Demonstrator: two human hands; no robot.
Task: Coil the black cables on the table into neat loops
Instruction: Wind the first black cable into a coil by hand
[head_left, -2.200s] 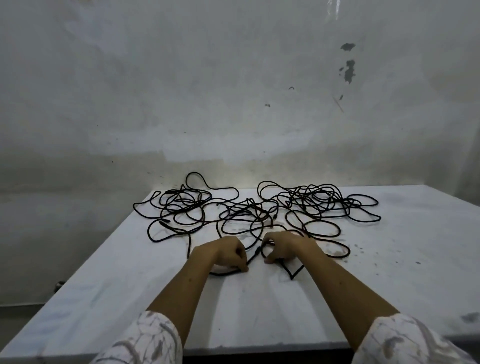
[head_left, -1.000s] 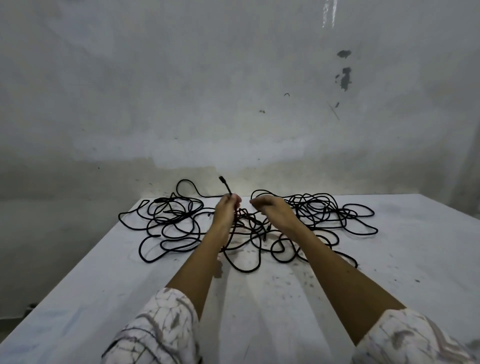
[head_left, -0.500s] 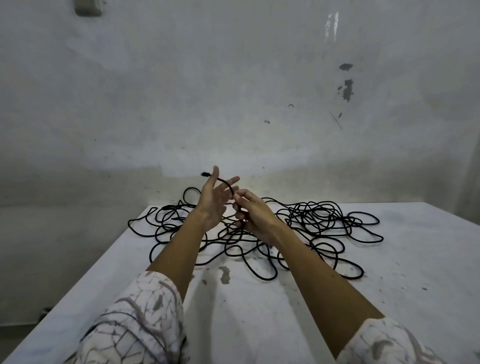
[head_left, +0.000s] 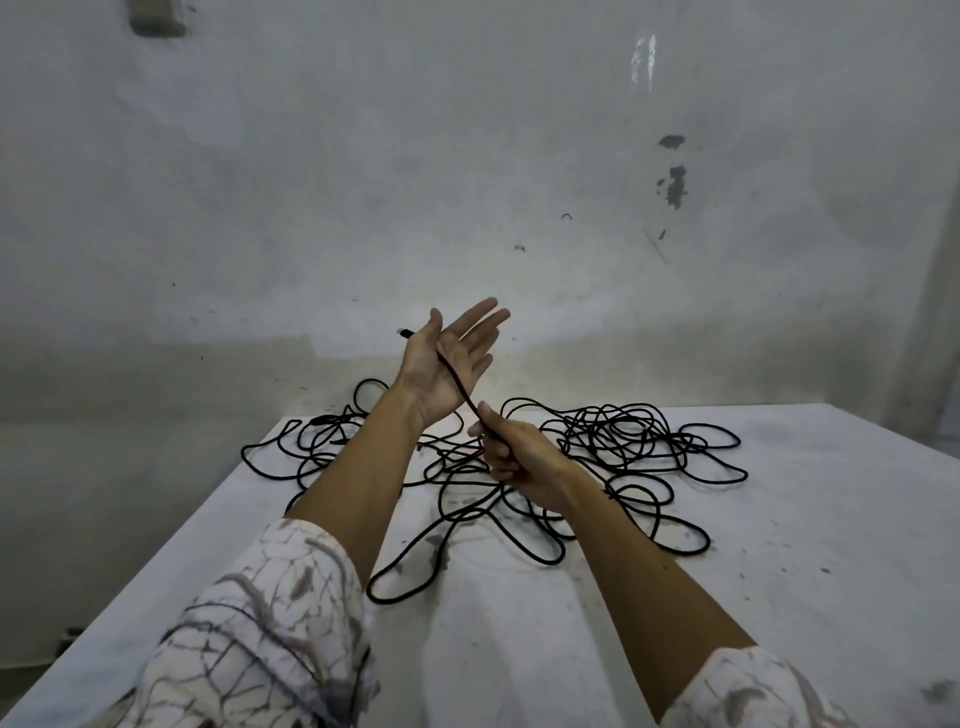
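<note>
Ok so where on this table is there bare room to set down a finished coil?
The table is bare on its right side, beyond the cables, and along the near edge between the two sleeves. The far middle is crowded with tangled loops, and one loop trails toward the left sleeve.

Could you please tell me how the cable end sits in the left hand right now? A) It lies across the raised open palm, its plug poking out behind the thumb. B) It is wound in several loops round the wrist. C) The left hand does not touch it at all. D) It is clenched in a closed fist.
A: the left hand is raised with straight fingers, the cable end crosses its palm, and the right hand grips the cable lower down.
</note>
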